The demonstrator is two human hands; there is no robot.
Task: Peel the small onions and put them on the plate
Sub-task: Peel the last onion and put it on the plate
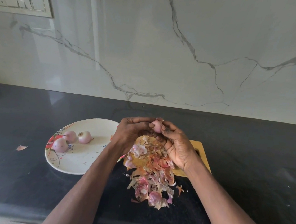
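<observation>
A small pink onion [157,126] is pinched between the fingertips of my left hand [133,132] and my right hand [175,147], held in the air above the far end of a wooden cutting board [199,147]. A bit of loose skin sticks up at its top. To the left lies a white plate with a floral print [85,158]. Three peeled small onions [70,136] [84,136] [60,145] rest on its left half.
A heap of pink and brown onion skins [151,173] covers the board and spills toward me onto the black counter [25,114]. One stray skin [21,147] lies left of the plate. A marble wall with a switch panel [22,2] stands behind.
</observation>
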